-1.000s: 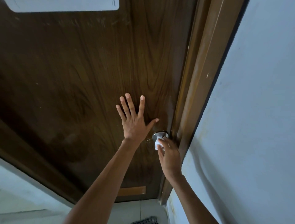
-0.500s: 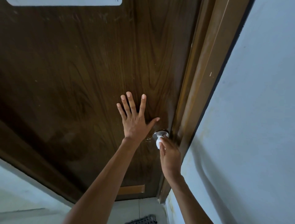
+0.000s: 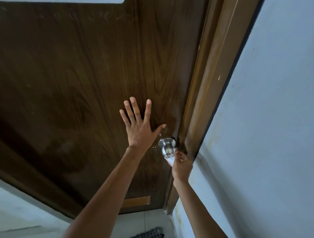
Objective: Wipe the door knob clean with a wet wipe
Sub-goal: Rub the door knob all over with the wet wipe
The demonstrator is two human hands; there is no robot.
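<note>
While the left hand (image 3: 139, 134) was pressed flat with spread fingers on the wooden door (image 3: 76, 76), the wet wipe (image 3: 170, 160) was pinched in the right hand (image 3: 182, 165) under the steel door knob (image 3: 167, 149); most of the wipe was hidden.

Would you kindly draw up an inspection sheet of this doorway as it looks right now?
Surface: dark wood door, shut against its frame.
Job's things: metal door knob, fully exposed; white wet wipe just below it.
Clutter: dark mat on the floor.
Hands: left hand flat on the door, fingers spread; right hand gripping the wipe under the knob.
Cables: nothing seen.
Surroundings: pale wall at right; white sheet at the door's top.
</note>
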